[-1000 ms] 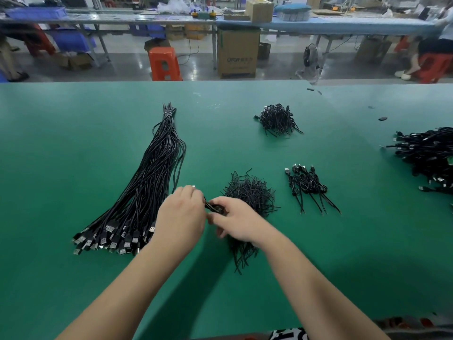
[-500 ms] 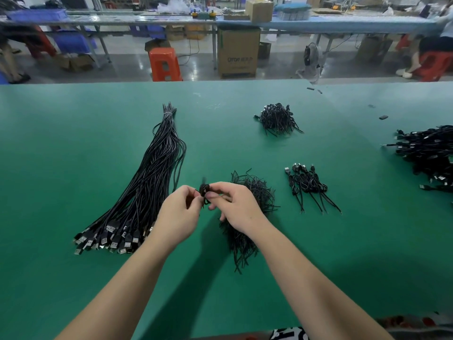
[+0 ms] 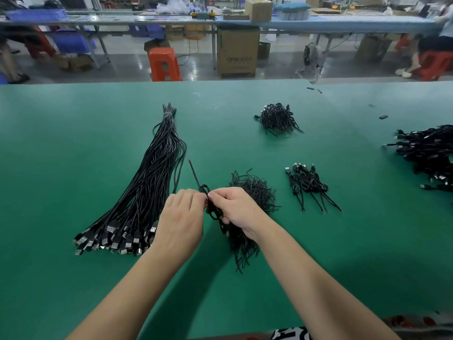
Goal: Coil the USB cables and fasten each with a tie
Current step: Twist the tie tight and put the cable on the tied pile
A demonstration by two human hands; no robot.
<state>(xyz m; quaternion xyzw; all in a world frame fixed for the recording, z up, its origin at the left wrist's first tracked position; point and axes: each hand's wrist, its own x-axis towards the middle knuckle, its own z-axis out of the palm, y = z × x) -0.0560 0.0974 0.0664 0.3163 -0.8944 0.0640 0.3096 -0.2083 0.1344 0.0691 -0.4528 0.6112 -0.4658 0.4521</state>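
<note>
Both hands meet above the near middle of the green table (image 3: 73, 143). The left hand (image 3: 181, 217) and right hand (image 3: 235, 209) pinch a coiled black cable (image 3: 213, 207) between them, its free end sticking up toward the far left.

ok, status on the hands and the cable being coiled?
Left hand and right hand both pinching one thin black coiled USB cable above the green mat. One end sticks up; tie not visibly on. Nothing blocking.
</note>
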